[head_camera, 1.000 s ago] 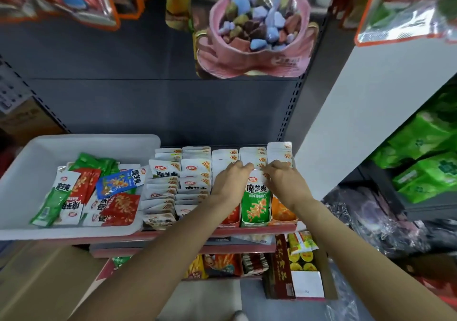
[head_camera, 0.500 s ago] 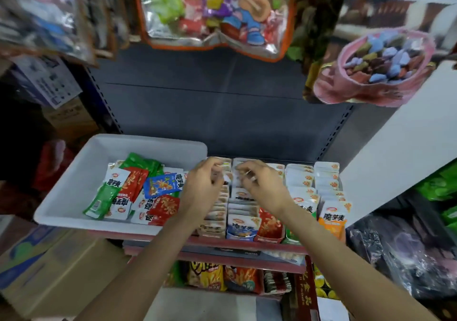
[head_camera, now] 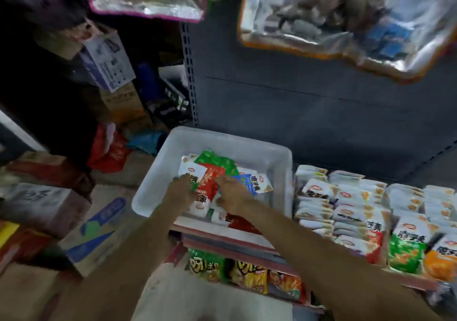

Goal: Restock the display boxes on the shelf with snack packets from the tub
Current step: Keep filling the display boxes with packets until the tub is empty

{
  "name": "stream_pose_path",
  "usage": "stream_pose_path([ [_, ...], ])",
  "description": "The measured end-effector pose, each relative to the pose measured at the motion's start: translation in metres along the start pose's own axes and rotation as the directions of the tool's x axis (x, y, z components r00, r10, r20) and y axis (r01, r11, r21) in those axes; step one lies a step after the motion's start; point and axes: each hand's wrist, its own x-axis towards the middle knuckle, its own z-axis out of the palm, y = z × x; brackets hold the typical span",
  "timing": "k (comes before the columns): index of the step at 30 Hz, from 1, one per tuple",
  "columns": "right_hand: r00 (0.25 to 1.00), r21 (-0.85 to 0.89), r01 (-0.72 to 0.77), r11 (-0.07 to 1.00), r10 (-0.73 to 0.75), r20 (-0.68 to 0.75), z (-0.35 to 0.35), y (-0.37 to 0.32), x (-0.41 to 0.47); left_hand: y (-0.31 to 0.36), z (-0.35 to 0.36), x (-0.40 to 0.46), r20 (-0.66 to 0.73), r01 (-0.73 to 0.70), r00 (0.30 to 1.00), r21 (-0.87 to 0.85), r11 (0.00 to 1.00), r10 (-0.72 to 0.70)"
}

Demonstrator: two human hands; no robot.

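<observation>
A white plastic tub (head_camera: 272, 157) sits on the shelf left of the display boxes (head_camera: 371, 209) and holds several loose snack packets in green, red, blue and white. Both my hands are inside the tub. My left hand (head_camera: 183, 191) rests on a green and white packet (head_camera: 191, 175). My right hand (head_camera: 231, 192) touches the pile beside a red packet (head_camera: 210, 182) and a blue packet (head_camera: 248, 182). The frame is blurred, so I cannot tell whether either hand grips a packet. The display boxes hold upright rows of white, red, green and orange packets.
Large clear bags of snacks (head_camera: 346, 19) hang overhead. Cardboard boxes (head_camera: 96, 234) are stacked on the floor at the left. Chip bags (head_camera: 247, 271) fill the lower shelf under the red shelf edge (head_camera: 235, 241). A grey back panel stands behind the tub.
Both hands have left the display boxes and moved left into the tub, onto the loose packets. The view has swung left with them.
</observation>
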Motion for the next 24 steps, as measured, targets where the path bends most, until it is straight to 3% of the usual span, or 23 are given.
stream_pose_path([
  [8,0.969,-0.148,-0.11,0.983,0.139,0.202,0.026,-0.009,0.034,-0.024,0.006,0.027,0.107,0.06,0.993,-0.011,0.998,-0.058],
  [14,0.971,-0.216,-0.135,0.967,0.173,0.168,0.031,-0.008,0.034,-0.024,0.002,0.029,0.095,0.017,0.995,0.14,0.99,-0.03],
  [18,0.964,-0.219,-0.152,0.964,0.193,0.183,0.028,-0.008,0.033,-0.02,-0.005,0.024,0.025,0.034,0.999,0.04,0.999,-0.035],
  [21,0.977,0.019,-0.147,0.989,0.143,0.16,0.02,-0.011,0.029,-0.023,-0.011,0.012,-0.169,0.004,0.985,-0.15,0.989,-0.03],
  [24,0.993,0.443,-0.092,0.892,0.117,-0.029,-0.002,-0.013,0.009,-0.018,-0.019,-0.007,-0.163,-0.099,0.986,-0.473,0.876,0.024],
])
